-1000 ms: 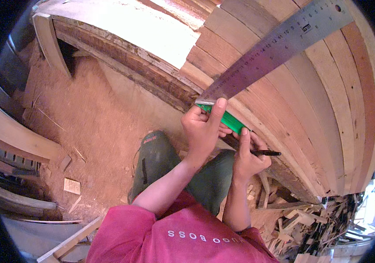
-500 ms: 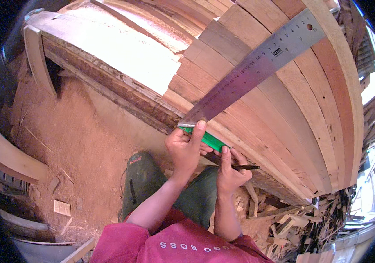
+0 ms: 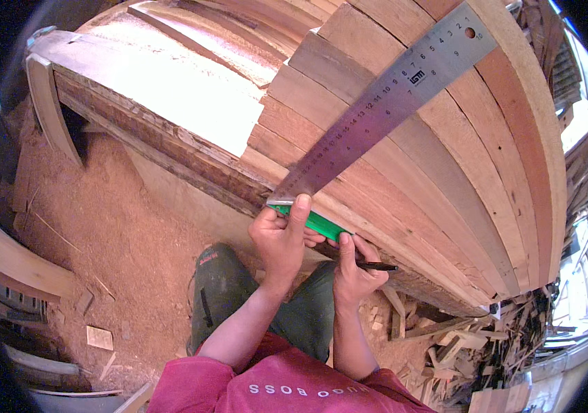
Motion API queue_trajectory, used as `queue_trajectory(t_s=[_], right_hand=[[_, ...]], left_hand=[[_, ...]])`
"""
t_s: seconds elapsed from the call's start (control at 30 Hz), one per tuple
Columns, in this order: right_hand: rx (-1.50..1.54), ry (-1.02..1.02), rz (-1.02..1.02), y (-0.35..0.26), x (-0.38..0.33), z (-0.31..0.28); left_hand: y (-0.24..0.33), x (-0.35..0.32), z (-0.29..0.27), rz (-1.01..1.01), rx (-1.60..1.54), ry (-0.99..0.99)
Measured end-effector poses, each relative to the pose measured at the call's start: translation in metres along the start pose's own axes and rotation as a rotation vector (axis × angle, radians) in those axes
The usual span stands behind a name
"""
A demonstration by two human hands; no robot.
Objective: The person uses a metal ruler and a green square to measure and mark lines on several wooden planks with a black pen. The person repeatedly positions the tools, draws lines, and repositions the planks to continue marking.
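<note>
Pinching green-handled steel square (image 3: 376, 117), thumbs atop: left hand (image 3: 280, 241) at corner, right hand (image 3: 358, 274) at handle end. Right also holds slim black pen (image 3: 382, 266), inner end hidden.

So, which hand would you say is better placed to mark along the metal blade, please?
Probably the right hand: it holds the black pen, while the left hand grips the green handle beside the blade.

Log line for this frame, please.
left hand: grips green handle | right hand: on handle, holding black pen | metal square blade: over wooden planks
</note>
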State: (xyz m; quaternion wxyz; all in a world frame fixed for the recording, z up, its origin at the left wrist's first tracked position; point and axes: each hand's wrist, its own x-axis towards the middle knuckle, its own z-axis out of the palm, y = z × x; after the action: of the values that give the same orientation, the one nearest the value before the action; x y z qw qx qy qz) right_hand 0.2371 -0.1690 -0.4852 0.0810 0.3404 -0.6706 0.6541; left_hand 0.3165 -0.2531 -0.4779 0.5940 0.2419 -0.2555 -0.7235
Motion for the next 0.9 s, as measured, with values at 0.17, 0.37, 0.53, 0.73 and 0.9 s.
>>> queue_trajectory(t_s=[0.17,0.37,0.53,0.73,0.9], right_hand=[[-0.016,-0.024,-0.070,0.003,0.001,-0.001],[-0.051,-0.055,-0.169,0.008,0.003,-0.001],[-0.058,-0.032,-0.196,0.012,0.001,-0.001],[-0.044,-0.012,-0.104,0.012,-0.001,-0.001],[0.032,0.000,-0.113,0.006,-0.003,0.004]], left_hand=[[-0.001,0.001,0.000,-0.014,-0.005,0.001],[0.003,0.000,0.001,-0.028,-0.011,0.028],[0.002,0.001,0.000,-0.017,-0.064,0.006],[0.008,0.000,-0.002,-0.012,-0.066,-0.013],[0.008,-0.001,-0.002,-0.024,-0.080,-0.030]])
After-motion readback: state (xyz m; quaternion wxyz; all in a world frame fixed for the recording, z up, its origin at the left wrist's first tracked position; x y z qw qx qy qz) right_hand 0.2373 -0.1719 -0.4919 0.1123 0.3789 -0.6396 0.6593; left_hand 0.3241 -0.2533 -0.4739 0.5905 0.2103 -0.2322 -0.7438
